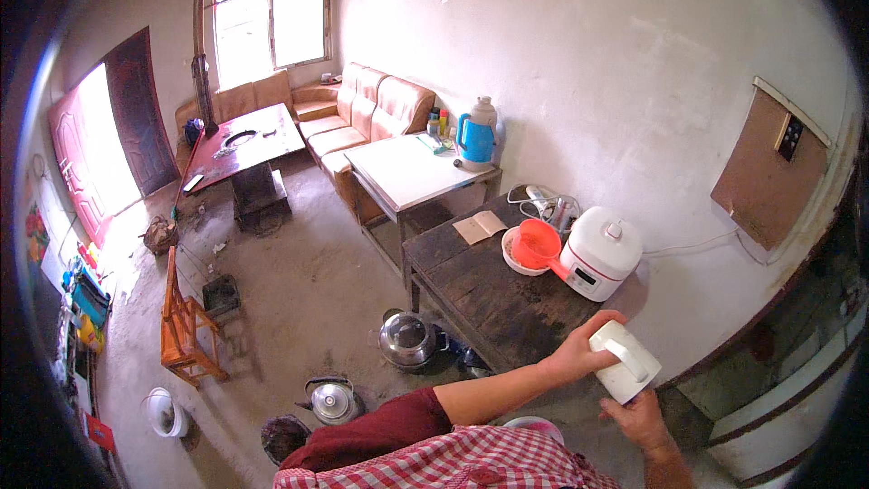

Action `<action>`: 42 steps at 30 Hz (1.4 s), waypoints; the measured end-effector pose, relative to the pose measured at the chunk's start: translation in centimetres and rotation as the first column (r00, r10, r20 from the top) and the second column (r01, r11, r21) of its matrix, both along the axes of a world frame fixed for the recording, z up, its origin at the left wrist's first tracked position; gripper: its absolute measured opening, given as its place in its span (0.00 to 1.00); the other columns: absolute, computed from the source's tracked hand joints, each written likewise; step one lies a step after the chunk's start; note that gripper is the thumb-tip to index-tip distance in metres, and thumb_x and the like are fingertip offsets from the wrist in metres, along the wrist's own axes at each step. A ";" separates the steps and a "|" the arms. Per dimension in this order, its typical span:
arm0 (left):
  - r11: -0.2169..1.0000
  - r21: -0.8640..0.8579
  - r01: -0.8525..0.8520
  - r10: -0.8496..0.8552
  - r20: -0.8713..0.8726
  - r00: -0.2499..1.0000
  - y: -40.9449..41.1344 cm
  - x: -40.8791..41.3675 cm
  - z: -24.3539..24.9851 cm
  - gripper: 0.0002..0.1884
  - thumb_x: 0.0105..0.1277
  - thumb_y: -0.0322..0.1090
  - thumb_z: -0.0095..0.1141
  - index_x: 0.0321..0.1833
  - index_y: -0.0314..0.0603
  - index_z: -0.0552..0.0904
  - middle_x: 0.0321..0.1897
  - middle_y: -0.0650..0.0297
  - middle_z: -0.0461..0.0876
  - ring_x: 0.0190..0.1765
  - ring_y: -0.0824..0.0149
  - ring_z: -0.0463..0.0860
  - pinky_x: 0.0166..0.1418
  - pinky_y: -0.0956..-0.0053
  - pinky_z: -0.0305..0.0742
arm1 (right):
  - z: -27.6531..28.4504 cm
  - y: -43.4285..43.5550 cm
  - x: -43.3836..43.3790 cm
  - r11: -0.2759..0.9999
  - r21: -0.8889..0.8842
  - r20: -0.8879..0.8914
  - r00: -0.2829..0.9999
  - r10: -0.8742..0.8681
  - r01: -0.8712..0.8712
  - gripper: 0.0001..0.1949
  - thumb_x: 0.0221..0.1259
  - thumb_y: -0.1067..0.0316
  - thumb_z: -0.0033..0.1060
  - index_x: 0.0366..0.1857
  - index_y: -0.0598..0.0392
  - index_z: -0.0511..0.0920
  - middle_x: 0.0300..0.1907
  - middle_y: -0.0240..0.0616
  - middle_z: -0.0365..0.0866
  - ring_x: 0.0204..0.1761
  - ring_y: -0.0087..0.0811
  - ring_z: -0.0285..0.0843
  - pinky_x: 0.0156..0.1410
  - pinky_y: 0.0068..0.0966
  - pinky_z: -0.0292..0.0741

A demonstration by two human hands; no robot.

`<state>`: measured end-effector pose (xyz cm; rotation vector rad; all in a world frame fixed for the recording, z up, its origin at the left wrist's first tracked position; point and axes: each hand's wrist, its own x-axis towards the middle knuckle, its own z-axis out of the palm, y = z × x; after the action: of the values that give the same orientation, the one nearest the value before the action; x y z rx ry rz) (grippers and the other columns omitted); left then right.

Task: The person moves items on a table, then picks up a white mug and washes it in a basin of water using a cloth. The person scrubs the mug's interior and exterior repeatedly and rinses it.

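Observation:
A white mug [621, 380] with a handle is held tilted between my hands, at the right of the view. My left hand [577, 348] wraps its upper left side, with the thumb by the handle. Below, my right hand [637, 421] grips the mug's lower end; part of its fingers is hidden behind it. Beyond the mug, a white rice cooker [604, 244] stands on the dark wooden table [468, 285]. To its left, a red plastic ladle [536, 244] rests in a white bowl [519, 266], its handle against the cooker.
An open booklet [479, 227] lies on the dark table. A blue thermos [477, 139] stands on the white-topped table [400, 173]. On the floor are a lidded metal pot [407, 339], a kettle [333, 402], a wooden chair [180, 326] and a white bucket [166, 414].

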<state>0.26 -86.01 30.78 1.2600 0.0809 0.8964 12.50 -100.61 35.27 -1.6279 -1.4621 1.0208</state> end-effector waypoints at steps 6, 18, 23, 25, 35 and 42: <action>0.993 0.114 0.011 -0.017 0.057 0.998 0.8 -0.9 0.9 0.34 0.51 0.34 0.65 0.62 0.46 0.66 0.48 0.67 0.73 0.53 0.72 0.73 0.58 0.73 0.70 | -0.4 -0.7 -1.7 0.976 0.068 -0.629 0.768 -0.118 0.206 0.23 0.54 0.72 0.60 0.56 0.62 0.71 0.49 0.40 0.76 0.47 0.36 0.76 0.37 0.34 0.78; 0.996 0.079 0.036 -0.034 -0.022 0.999 -0.7 -0.5 2.3 0.32 0.52 0.35 0.65 0.61 0.45 0.66 0.47 0.67 0.73 0.52 0.72 0.73 0.58 0.74 0.69 | -2.3 -0.7 1.6 0.976 0.214 0.303 0.953 -0.021 -0.046 0.24 0.54 0.68 0.59 0.56 0.61 0.71 0.54 0.51 0.73 0.54 0.49 0.74 0.54 0.46 0.74; 0.975 0.217 -0.041 0.016 0.119 0.993 0.2 -0.6 0.6 0.32 0.50 0.35 0.63 0.60 0.44 0.67 0.46 0.66 0.74 0.51 0.71 0.74 0.56 0.73 0.70 | 0.0 -1.8 -2.6 0.983 0.107 -0.526 0.847 -0.070 0.148 0.24 0.53 0.73 0.56 0.58 0.63 0.68 0.54 0.44 0.74 0.51 0.39 0.77 0.43 0.39 0.82; 0.954 0.277 -0.114 0.096 0.078 0.992 0.6 -0.6 1.0 0.32 0.49 0.36 0.63 0.60 0.44 0.68 0.46 0.66 0.74 0.51 0.72 0.73 0.56 0.73 0.70 | 0.0 -1.9 -3.1 0.972 0.110 -0.635 0.767 -0.092 0.208 0.24 0.53 0.73 0.56 0.57 0.63 0.69 0.52 0.44 0.76 0.50 0.40 0.77 0.43 0.40 0.81; 0.985 0.167 -0.031 0.040 -0.051 0.998 -0.6 -0.7 1.4 0.31 0.53 0.34 0.65 0.60 0.43 0.67 0.48 0.68 0.73 0.53 0.74 0.72 0.57 0.74 0.69 | -0.9 -1.6 0.3 0.938 0.228 0.798 0.602 -0.027 -0.260 0.14 0.55 0.72 0.55 0.46 0.65 0.75 0.35 0.46 0.81 0.39 0.43 0.81 0.43 0.41 0.77; 0.965 0.256 0.057 -0.057 -0.006 0.998 -0.2 0.0 -0.4 0.42 0.50 0.39 0.70 0.67 0.45 0.61 0.54 0.64 0.69 0.57 0.70 0.69 0.61 0.71 0.67 | -0.5 -1.9 -2.6 0.961 0.131 -0.415 0.894 -0.170 0.244 0.18 0.60 0.75 0.49 0.55 0.64 0.71 0.48 0.40 0.76 0.40 0.32 0.79 0.44 0.30 0.82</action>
<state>0.25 -86.17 30.38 1.4949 -0.0747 0.8775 9.91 -102.54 34.81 -1.3164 -1.0468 0.9960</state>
